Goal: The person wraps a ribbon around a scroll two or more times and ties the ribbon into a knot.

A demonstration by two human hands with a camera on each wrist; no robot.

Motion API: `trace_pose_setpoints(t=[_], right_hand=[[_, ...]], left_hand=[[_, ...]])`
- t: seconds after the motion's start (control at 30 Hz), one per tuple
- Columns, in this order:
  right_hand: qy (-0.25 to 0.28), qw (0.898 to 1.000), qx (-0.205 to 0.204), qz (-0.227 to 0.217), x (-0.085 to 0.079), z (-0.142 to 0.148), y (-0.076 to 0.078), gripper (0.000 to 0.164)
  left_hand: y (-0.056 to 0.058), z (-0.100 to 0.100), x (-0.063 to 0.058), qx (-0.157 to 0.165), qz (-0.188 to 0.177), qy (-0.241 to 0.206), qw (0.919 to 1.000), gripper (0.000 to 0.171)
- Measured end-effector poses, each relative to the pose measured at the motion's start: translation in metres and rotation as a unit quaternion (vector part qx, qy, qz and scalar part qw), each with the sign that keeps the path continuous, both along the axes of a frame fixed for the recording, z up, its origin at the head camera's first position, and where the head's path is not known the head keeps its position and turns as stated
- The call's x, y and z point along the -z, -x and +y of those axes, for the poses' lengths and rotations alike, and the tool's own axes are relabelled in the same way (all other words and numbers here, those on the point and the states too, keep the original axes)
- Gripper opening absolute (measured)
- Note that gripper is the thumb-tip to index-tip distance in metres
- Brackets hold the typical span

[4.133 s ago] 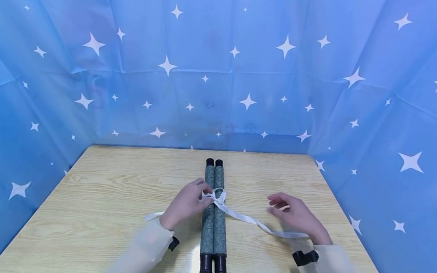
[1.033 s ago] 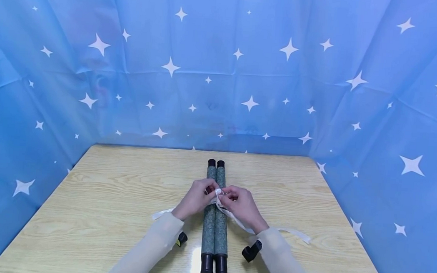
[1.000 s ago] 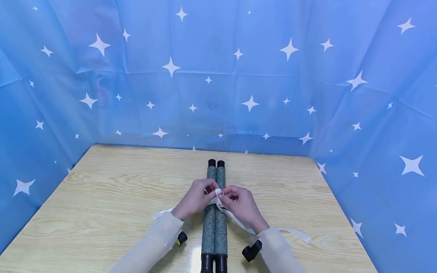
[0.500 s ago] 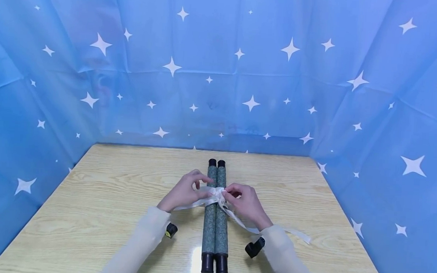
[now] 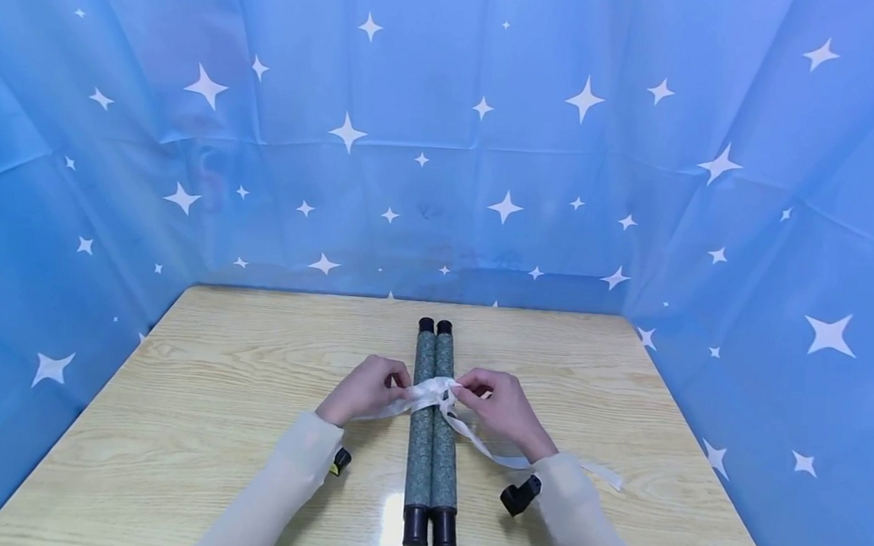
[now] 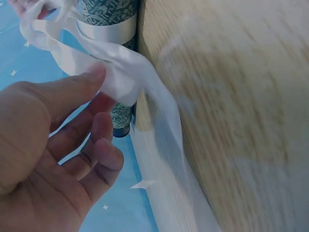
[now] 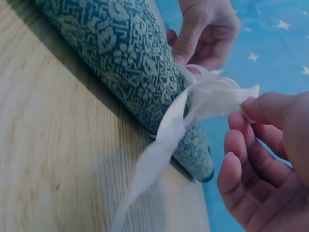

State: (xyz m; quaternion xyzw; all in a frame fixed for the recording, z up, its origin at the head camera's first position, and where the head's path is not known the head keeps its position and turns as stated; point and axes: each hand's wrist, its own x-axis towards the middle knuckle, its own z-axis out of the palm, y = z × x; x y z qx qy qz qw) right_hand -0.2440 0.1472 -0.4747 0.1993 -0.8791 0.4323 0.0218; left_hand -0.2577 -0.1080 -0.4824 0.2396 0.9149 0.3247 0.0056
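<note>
A scroll (image 5: 419, 464) with two green patterned rolls and dark end knobs lies lengthwise on the table. Around its middle runs a white ribbon (image 5: 430, 392), looped and crossed on top. My left hand (image 5: 370, 388) is at the scroll's left, pinching a fold of ribbon between thumb and forefinger, as the left wrist view shows with the ribbon (image 6: 128, 87). To the right, my right hand (image 5: 500, 406) pinches another ribbon loop at its tip, seen in the right wrist view by the thumb (image 7: 270, 107). One ribbon tail trails right beneath my right wrist; another hangs on the left.
The wooden table (image 5: 252, 353) extends to both sides of the scroll. A blue curtain (image 5: 430, 139) with white stars stands behind and along both sides. Small black wrist cameras (image 5: 519, 495) hang under the sleeves.
Both hands came together at the knot, then my left hand moved back left, loosened its fingers and took a ribbon fold again. The loops are now spread between the hands.
</note>
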Motion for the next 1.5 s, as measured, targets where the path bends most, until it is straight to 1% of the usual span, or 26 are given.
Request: trace_pose_setpoints(t=[0.07, 0.17, 0.3, 0.4, 0.6, 0.73, 0.93, 1.1, 1.23, 1.37, 1.5], right_hand=[[-0.001, 1.0, 0.007, -0.003, 0.0, 0.002, 0.0, 0.009], [0.002, 1.0, 0.016, -0.011, 0.0, 0.006, 0.001, 0.008], [0.004, 1.0, 0.019, -0.016, -0.001, 0.012, 0.002, 0.009], [0.004, 1.0, 0.021, -0.011, -0.002, 0.017, 0.004, 0.011], [0.002, 0.999, 0.039, 0.001, -0.006, 0.033, 0.008, 0.015], [-0.001, 0.998, 0.055, 0.002, -0.011, 0.044, 0.01, 0.019], [-0.004, 0.997, 0.073, -0.007, -0.015, 0.06, 0.013, 0.024], [-0.001, 0.997, 0.077, -0.013, -0.013, 0.075, 0.016, 0.025], [0.005, 0.996, 0.082, -0.028, -0.01, 0.085, 0.018, 0.026], [0.006, 0.996, 0.077, -0.038, -0.006, 0.094, 0.019, 0.023], [-0.003, 0.997, 0.067, -0.037, -0.004, 0.104, 0.02, 0.02]], left_hand=[[0.0, -0.002, 0.001, 0.006, -0.005, -0.006, 1.0, 0.008], [0.0, -0.004, 0.001, 0.026, -0.012, -0.023, 0.9993, 0.007], [-0.001, -0.008, 0.0, 0.054, -0.021, -0.034, 0.9977, 0.005], [-0.002, -0.012, -0.001, 0.06, -0.019, -0.033, 0.9975, 0.006], [-0.003, -0.022, -0.006, 0.035, -0.007, -0.024, 0.9991, 0.009], [-0.003, -0.028, -0.011, 0.023, -0.004, -0.037, 0.999, 0.009], [0.0, -0.034, -0.014, 0.021, 0.006, -0.061, 0.9979, 0.009], [0.0, -0.037, -0.016, 0.023, 0.007, -0.074, 0.997, 0.007], [0.0, -0.039, -0.017, 0.024, 0.007, -0.079, 0.9966, 0.005], [0.003, -0.042, -0.016, 0.021, -0.001, -0.085, 0.9962, 0.005], [0.005, -0.045, -0.018, 0.022, -0.02, -0.098, 0.9947, 0.005]])
